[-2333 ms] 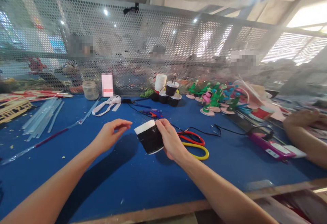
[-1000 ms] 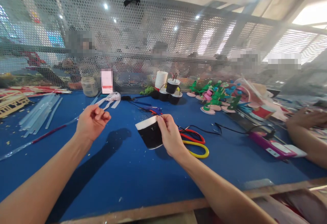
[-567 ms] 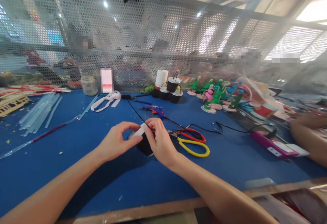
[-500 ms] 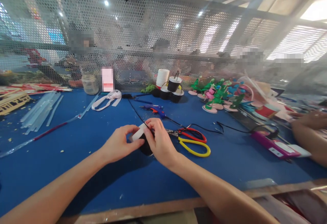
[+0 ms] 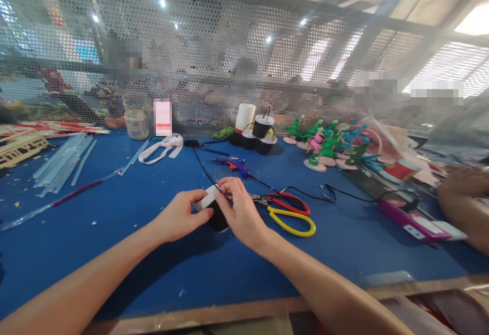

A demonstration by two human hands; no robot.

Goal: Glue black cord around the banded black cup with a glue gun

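A small black cup with a white rim (image 5: pixel 214 212) sits low over the blue table top (image 5: pixel 153 263), held between both of my hands. My left hand (image 5: pixel 179 218) pinches its white rim from the left. From the right, my right hand (image 5: pixel 240 210) grips the cup, fingers curled over its top edge. A thin black wire runs from the cup's top toward the back of the table. Most of the cup's body is hidden behind my fingers.
Red and yellow handled pliers (image 5: pixel 290 215) lie just right of my hands, a blue glue gun (image 5: pixel 233 163) behind them. Finished black cups (image 5: pixel 257 134) and green paper figures (image 5: pixel 324 144) stand at the back. Clear glue sticks (image 5: pixel 63 162) lie far left. Another person's arm (image 5: pixel 462 202) rests at right.
My left hand came from the left, where it was raised as a loose fist, and took hold of the cup's rim. My right hand lowered the cup toward the table.
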